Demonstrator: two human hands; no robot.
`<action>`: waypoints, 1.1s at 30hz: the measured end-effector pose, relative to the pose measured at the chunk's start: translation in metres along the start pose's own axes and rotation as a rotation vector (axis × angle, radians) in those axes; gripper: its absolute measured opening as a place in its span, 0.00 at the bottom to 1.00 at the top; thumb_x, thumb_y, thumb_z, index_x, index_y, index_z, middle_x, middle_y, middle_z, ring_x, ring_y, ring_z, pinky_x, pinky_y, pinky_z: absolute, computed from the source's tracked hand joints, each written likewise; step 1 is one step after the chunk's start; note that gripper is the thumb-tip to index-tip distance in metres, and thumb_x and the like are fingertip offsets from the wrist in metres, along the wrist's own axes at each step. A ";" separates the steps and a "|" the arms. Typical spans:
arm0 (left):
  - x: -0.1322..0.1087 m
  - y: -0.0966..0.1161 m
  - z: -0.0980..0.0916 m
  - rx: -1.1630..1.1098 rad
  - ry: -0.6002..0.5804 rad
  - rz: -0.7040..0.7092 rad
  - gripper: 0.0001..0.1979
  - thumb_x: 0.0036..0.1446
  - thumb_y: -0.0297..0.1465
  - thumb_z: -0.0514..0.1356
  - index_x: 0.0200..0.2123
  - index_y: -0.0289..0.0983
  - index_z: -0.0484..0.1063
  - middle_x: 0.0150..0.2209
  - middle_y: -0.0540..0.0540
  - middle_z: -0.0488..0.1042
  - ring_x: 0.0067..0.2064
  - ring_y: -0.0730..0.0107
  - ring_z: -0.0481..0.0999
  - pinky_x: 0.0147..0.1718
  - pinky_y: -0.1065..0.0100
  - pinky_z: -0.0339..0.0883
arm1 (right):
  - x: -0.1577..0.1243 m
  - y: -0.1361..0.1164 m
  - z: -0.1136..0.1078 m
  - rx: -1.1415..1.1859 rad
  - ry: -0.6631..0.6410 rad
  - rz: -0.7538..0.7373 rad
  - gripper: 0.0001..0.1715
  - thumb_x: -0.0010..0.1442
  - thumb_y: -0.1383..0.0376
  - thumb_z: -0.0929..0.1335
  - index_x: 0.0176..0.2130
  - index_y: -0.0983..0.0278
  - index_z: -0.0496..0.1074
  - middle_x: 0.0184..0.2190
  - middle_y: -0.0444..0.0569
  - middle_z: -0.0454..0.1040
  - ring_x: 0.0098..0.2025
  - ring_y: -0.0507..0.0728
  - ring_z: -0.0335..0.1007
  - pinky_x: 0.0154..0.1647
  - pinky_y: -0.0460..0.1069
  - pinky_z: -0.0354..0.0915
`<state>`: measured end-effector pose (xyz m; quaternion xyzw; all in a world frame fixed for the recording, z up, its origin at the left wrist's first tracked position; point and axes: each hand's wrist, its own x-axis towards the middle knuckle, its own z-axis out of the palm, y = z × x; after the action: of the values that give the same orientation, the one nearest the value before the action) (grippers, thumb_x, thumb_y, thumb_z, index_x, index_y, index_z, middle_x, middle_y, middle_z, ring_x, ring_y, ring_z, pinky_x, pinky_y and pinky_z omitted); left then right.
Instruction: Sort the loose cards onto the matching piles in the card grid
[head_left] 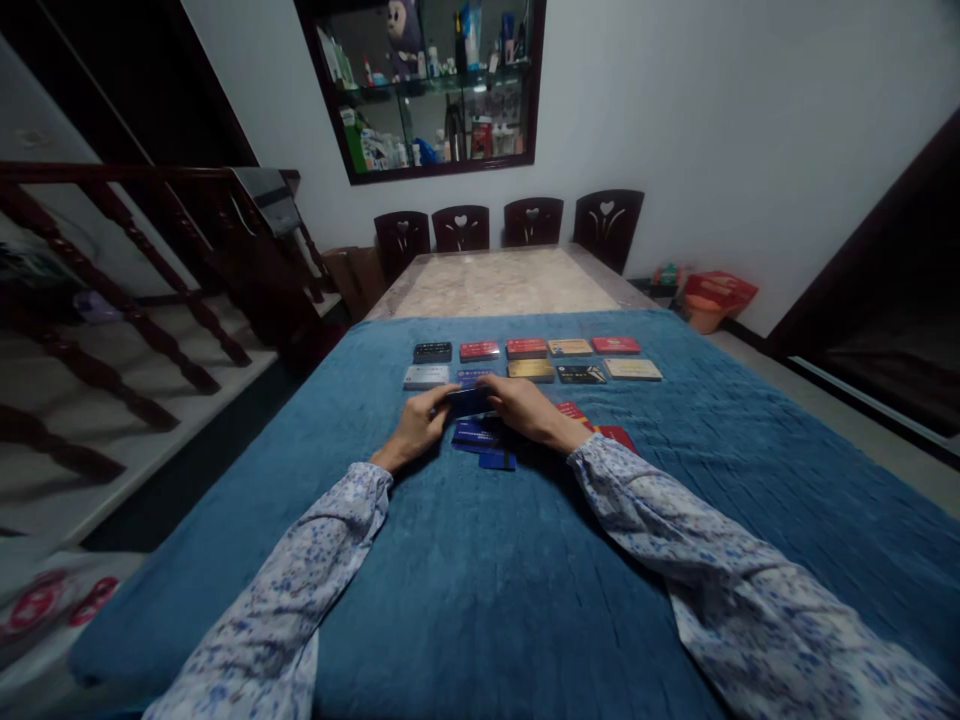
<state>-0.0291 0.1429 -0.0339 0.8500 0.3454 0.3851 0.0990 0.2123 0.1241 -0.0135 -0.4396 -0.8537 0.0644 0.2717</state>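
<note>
Between my two hands is a dark blue stack of cards (468,402), raised a little off the cloth. The fingers of my left hand (418,425) close on its left end, and those of my right hand (529,407) on its right end. Just below lie loose blue cards (480,436), overlapping each other. Several red cards (616,437) show partly from behind my right wrist. Beyond my hands, a blue card stack (475,377) is partly covered by them. Next to it are a silver stack (426,376) and a gold stack (530,371).
Farther back are a black stack (433,351), red stacks (479,350) and a tan stack (570,347). At the right lie a black card pile (581,374) and a cream pile (634,369). A blue cloth (450,580) covers the near part of the marble table (510,283). Chairs (533,220) stand behind.
</note>
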 end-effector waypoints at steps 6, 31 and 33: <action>-0.002 0.002 -0.001 0.007 -0.021 0.053 0.17 0.63 0.22 0.56 0.53 0.36 0.75 0.49 0.42 0.81 0.50 0.63 0.81 0.54 0.58 0.76 | 0.003 -0.003 0.007 0.004 0.006 0.029 0.24 0.61 0.78 0.68 0.55 0.63 0.70 0.50 0.55 0.79 0.50 0.59 0.77 0.51 0.52 0.70; -0.004 0.000 0.000 0.047 -0.188 0.047 0.32 0.59 0.25 0.63 0.67 0.38 0.64 0.57 0.38 0.69 0.57 0.55 0.74 0.59 0.51 0.73 | -0.002 0.018 0.017 0.114 0.009 -0.168 0.32 0.58 0.72 0.71 0.61 0.64 0.69 0.57 0.60 0.68 0.57 0.64 0.70 0.59 0.62 0.69; -0.002 0.001 -0.001 0.048 -0.194 0.056 0.32 0.59 0.25 0.63 0.67 0.38 0.64 0.56 0.38 0.70 0.56 0.56 0.75 0.59 0.52 0.73 | -0.002 0.017 0.014 0.120 -0.009 -0.150 0.34 0.56 0.72 0.72 0.60 0.63 0.69 0.57 0.59 0.68 0.57 0.64 0.70 0.59 0.62 0.69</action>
<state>-0.0302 0.1402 -0.0340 0.8948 0.3194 0.2952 0.1006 0.2179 0.1345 -0.0320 -0.3572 -0.8800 0.0969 0.2978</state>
